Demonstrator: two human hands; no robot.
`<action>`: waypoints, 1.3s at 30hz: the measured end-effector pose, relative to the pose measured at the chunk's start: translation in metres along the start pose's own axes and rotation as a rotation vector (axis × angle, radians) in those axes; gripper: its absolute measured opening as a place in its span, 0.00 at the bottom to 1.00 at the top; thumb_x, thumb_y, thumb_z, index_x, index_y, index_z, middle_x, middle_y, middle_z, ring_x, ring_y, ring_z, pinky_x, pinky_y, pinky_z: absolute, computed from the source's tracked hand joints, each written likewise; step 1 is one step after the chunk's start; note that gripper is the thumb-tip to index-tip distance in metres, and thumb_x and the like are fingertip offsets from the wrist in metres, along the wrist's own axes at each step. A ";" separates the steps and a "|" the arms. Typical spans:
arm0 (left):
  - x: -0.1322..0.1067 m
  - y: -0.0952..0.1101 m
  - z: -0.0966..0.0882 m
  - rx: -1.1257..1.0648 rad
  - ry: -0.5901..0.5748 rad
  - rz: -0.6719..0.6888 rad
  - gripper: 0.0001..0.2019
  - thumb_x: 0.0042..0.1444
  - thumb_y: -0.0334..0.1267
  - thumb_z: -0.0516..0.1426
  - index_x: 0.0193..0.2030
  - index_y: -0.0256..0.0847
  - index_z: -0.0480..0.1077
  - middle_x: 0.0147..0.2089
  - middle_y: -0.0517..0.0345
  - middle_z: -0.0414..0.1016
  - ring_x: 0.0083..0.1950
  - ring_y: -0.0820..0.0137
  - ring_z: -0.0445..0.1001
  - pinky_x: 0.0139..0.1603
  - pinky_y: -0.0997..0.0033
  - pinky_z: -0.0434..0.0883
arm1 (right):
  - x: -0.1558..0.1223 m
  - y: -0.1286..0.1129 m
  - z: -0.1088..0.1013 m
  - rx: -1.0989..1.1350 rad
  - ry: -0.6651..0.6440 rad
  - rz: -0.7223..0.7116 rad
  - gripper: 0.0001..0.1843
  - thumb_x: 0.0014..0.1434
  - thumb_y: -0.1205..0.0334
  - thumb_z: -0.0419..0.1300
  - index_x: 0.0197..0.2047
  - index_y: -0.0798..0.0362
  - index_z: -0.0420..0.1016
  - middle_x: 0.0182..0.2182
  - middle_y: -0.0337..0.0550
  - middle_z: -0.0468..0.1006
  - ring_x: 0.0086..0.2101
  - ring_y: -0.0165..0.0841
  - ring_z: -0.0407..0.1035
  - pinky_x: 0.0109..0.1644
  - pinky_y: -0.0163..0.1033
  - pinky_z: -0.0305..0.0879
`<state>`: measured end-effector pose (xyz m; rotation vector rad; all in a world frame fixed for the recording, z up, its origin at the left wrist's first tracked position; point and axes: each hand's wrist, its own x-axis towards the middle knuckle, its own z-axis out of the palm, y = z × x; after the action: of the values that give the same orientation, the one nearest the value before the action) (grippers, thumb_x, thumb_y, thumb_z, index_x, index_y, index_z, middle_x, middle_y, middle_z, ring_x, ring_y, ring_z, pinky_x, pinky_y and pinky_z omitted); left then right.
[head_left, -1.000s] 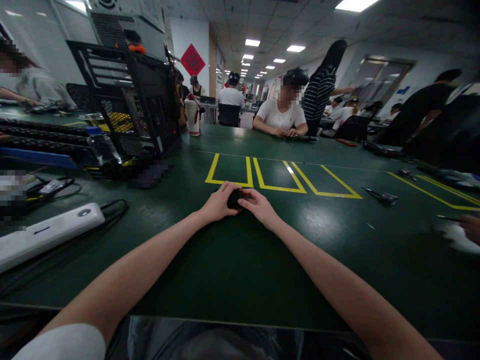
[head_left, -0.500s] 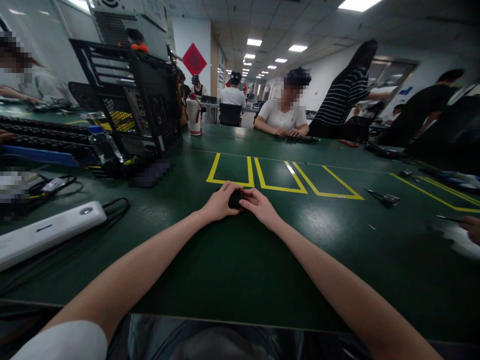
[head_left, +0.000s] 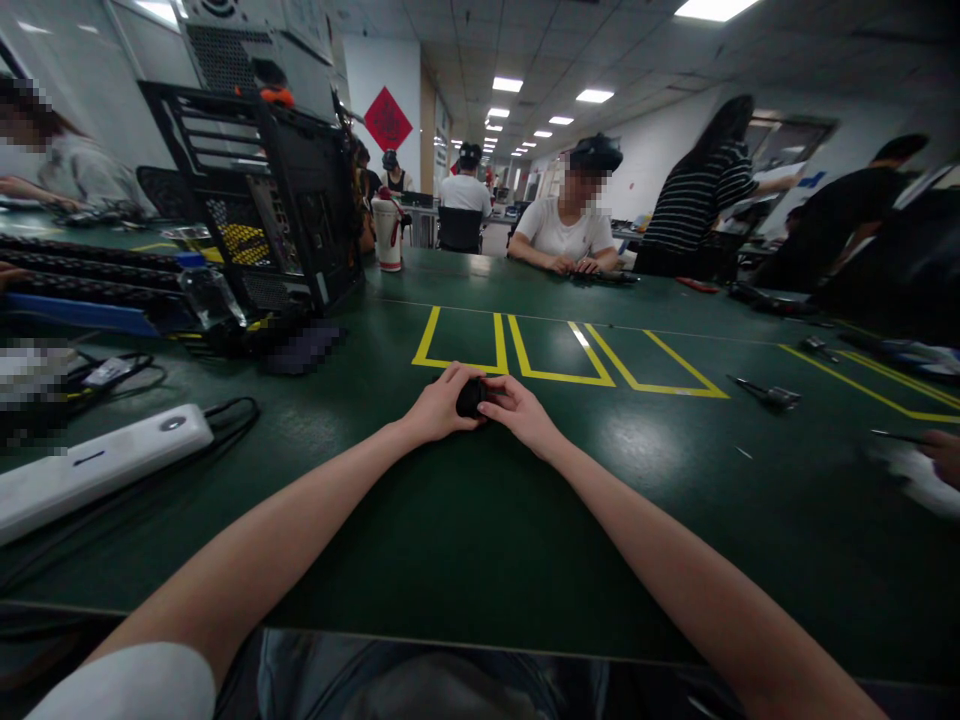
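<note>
Between my hands is a small, dark, rounded object [head_left: 470, 398], too dark for me to make out its kind. My left hand [head_left: 441, 408] curls round its left side, fingers over the top and thumb along the near edge. From the right, my right hand [head_left: 523, 415] pinches it with thumb and fingers. Both hands stay low over the green table [head_left: 465, 540], just in front of yellow tape outlines [head_left: 555, 380]. Much of the object is hidden by my fingers.
At left stand a white power strip [head_left: 105, 470], a water bottle [head_left: 208, 290] and an open black computer case [head_left: 255, 200]. A paper cup [head_left: 388, 235] is further back. A metal-ended tool [head_left: 772, 395] lies at right. Across the table sits a person [head_left: 566, 225]; another person's hand [head_left: 943, 455] shows at far right.
My hands and the dark object stay almost where they were. In the background, the person in the striped top has shifted slightly to the right.
</note>
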<state>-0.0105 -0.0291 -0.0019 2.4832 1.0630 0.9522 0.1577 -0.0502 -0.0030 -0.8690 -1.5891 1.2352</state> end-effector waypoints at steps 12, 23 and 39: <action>0.001 0.001 0.000 0.001 0.003 -0.004 0.28 0.42 0.38 0.61 0.51 0.46 0.55 0.50 0.55 0.59 0.51 0.61 0.64 0.48 0.59 0.67 | 0.000 -0.002 0.003 0.009 0.052 -0.004 0.16 0.47 0.63 0.60 0.41 0.50 0.64 0.41 0.41 0.68 0.44 0.33 0.66 0.51 0.46 0.61; 0.002 -0.004 0.002 0.006 0.018 0.011 0.29 0.41 0.40 0.61 0.50 0.45 0.55 0.49 0.55 0.59 0.50 0.62 0.64 0.47 0.59 0.67 | 0.004 0.005 0.002 -0.004 0.092 -0.030 0.13 0.47 0.63 0.60 0.38 0.51 0.66 0.38 0.39 0.69 0.39 0.31 0.68 0.49 0.44 0.63; 0.001 -0.003 0.003 -0.002 0.025 0.018 0.29 0.42 0.39 0.61 0.51 0.46 0.54 0.50 0.55 0.59 0.51 0.62 0.64 0.48 0.60 0.67 | 0.002 0.002 0.002 -0.018 0.080 -0.049 0.13 0.48 0.63 0.60 0.39 0.51 0.65 0.40 0.40 0.68 0.42 0.32 0.67 0.49 0.44 0.63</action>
<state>-0.0097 -0.0259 -0.0053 2.4899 1.0484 0.9916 0.1548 -0.0490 -0.0047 -0.8757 -1.5505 1.1399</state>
